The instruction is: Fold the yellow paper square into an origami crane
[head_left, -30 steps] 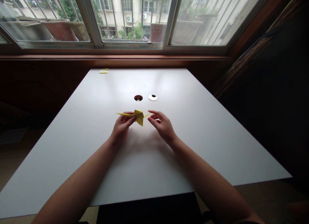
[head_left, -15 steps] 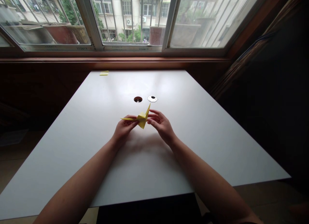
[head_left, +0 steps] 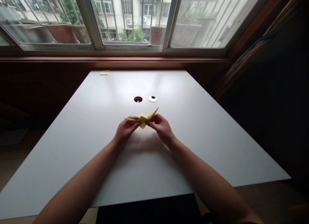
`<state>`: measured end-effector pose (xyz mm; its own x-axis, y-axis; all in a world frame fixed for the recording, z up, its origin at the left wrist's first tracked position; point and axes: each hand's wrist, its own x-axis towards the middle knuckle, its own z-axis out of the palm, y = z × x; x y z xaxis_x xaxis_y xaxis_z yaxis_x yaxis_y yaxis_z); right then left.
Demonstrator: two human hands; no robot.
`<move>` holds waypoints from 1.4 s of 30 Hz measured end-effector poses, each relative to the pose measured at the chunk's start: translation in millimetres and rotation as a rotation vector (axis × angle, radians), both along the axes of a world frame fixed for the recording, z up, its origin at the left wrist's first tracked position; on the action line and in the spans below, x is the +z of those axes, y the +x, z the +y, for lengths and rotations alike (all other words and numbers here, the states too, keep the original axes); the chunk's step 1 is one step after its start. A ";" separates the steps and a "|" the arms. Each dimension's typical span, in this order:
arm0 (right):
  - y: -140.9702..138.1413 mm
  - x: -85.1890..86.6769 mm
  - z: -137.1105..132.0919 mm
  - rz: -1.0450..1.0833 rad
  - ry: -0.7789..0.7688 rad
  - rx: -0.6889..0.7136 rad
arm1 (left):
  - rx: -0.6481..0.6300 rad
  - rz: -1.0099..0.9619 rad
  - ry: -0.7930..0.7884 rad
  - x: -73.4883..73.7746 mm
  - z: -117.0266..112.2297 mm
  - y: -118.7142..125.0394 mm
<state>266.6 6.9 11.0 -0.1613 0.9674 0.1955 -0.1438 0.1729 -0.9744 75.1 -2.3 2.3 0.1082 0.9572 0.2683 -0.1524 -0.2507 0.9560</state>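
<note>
The person's left hand (head_left: pixel 124 129) pinches a folded yellow paper (head_left: pixel 143 117) between thumb and fingers at the left of its middle. The right hand (head_left: pixel 163 126) pinches it on the other side, thumb toward the wearer and fingers behind, so both grips are closed on the paper. One thin point runs left along the left fingers; the other slants up and right past the right fingers. The paper is held over the middle of a white table (head_left: pixel 142 179), with the hands' shadow below. Just beyond it are a round hole (head_left: pixel 138 99) and, to its right, a disc (head_left: pixel 150 99). Yellow slips (head_left: pixel 104 73) lie at the far left corner. Past the table stands a barred window (head_left: pixel 131 21), with pots (head_left: pixel 63 33) outside.
</note>
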 end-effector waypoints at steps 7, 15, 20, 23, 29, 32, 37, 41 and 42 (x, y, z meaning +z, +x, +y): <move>0.5 -2.1 0.3 -0.010 0.028 -0.016 | -0.002 0.041 -0.020 -1.3 2.8 -1.6; 4.2 1.8 -1.0 -0.197 0.068 -0.019 | 0.019 0.074 -0.025 3.4 3.1 -2.2; 4.8 -0.4 0.7 -0.182 0.060 -0.046 | -0.037 0.050 -0.085 0.1 3.5 -3.6; 5.7 -1.0 1.6 -0.164 0.042 -0.033 | -0.052 0.050 -0.112 -1.3 4.0 -4.4; 6.2 -2.6 3.6 -0.117 -0.006 -0.064 | 0.093 -0.025 -0.068 -4.0 7.7 -5.7; 6.3 -4.0 4.7 -0.114 -0.028 -0.054 | 0.139 -0.081 -0.044 -2.1 7.9 -5.5; 6.5 -4.5 5.1 -0.072 -0.056 -0.049 | 0.168 -0.183 -0.074 3.4 5.7 -2.8; 5.9 -3.6 4.5 -0.032 -0.080 -0.039 | 0.138 -0.238 -0.114 3.4 5.2 -1.5; 5.6 -3.3 4.3 -0.024 -0.087 -0.034 | 0.134 -0.221 -0.107 2.9 5.1 -1.4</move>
